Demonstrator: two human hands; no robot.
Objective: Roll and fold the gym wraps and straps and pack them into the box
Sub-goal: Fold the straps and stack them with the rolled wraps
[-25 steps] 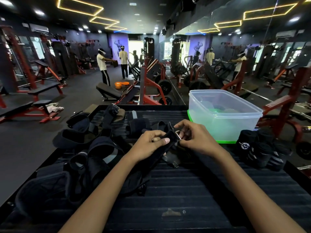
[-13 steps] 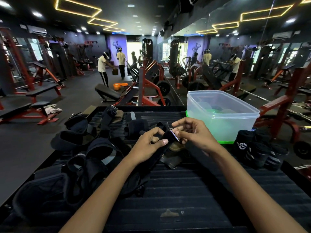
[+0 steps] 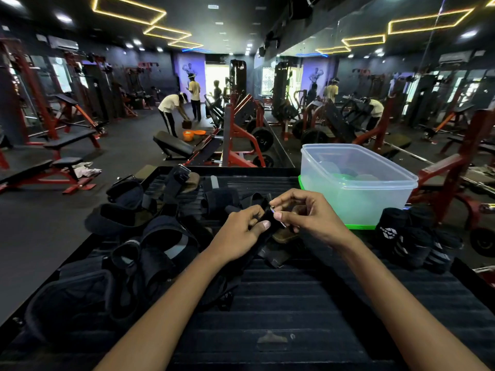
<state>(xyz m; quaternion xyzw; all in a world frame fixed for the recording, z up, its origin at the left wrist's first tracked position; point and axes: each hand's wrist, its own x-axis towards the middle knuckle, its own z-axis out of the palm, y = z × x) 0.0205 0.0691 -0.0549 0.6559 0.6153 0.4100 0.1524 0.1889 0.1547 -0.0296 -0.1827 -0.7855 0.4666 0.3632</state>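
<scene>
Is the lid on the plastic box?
No: the plastic box stands open-topped on the table, and its green lid sits underneath it, showing as a green edge along its base.

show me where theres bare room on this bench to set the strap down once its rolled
Bare ribbed surface lies near the person, between the forearms and to the right, below the rolled wraps. Crowded: the loose strap pile fills the left, the box takes the far right corner, and both hands work the strap mid-bench.
</scene>
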